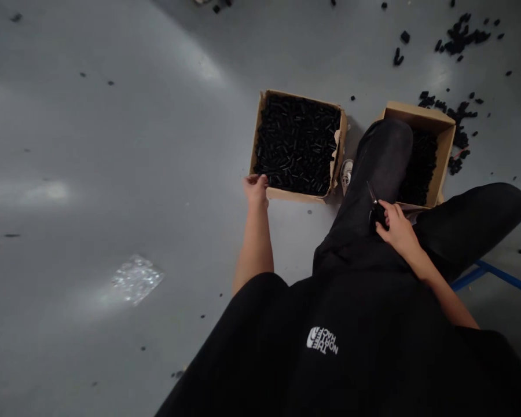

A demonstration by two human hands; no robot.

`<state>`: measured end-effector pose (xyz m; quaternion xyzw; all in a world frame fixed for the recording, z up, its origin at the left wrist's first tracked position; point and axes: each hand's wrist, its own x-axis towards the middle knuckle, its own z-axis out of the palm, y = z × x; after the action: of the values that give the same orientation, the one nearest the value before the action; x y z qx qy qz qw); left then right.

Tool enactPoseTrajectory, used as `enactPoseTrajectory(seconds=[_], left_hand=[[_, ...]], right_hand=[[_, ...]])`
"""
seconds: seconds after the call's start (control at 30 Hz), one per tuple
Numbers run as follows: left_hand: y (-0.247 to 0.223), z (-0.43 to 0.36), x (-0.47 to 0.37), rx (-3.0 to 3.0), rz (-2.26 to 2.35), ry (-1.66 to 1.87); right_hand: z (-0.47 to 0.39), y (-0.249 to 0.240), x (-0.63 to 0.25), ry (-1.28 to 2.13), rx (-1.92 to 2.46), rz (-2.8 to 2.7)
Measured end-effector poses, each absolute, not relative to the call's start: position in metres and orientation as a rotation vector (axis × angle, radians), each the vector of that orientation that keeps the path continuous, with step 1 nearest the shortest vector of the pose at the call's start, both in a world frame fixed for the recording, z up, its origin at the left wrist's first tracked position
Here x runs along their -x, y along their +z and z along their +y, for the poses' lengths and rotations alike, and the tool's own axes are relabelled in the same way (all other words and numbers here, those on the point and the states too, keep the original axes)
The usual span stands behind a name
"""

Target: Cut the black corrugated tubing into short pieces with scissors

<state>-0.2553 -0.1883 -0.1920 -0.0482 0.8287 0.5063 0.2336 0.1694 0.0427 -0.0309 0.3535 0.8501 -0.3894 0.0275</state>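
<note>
My left hand (256,186) is at the near left corner of a cardboard box (304,196) full of small black pieces (297,142). Its fingers are curled together at the rim; what they hold, if anything, is too small to tell. Over my thigh, my right hand (395,225) is closed on a pair of scissors or snips (374,205), whose thin pointed blades face up and left. A second cardboard box (446,159), partly hidden behind my knee, also has black pieces (419,168) inside.
Black pieces (462,37) lie scattered on the grey floor (113,145), mostly at the upper right. A clear plastic bag (138,279) is on the floor at the left. Blue metal bars (503,279) show at the right, and a shoe (346,174) stands between the boxes.
</note>
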Motion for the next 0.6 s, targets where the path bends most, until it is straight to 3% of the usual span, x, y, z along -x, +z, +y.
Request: enactPoseTrajectory(seconds=[0.17,0.33,0.6], left_hand=[[-0.13,-0.155,0.197,-0.188,1.943,1.883],[-0.064,-0.084,0.118,-0.555,1.781,1.857],[-0.015,0.004,0.029,-0.91,1.699,1.759]], right_hand=[[0.055,-0.038,-0.177,-1.837,-1.141,2.345],[0.061,-0.039,-0.196,-2.597,-1.172,1.69],[0.051,-0.021,-0.234,-2.661,-1.274,1.801]])
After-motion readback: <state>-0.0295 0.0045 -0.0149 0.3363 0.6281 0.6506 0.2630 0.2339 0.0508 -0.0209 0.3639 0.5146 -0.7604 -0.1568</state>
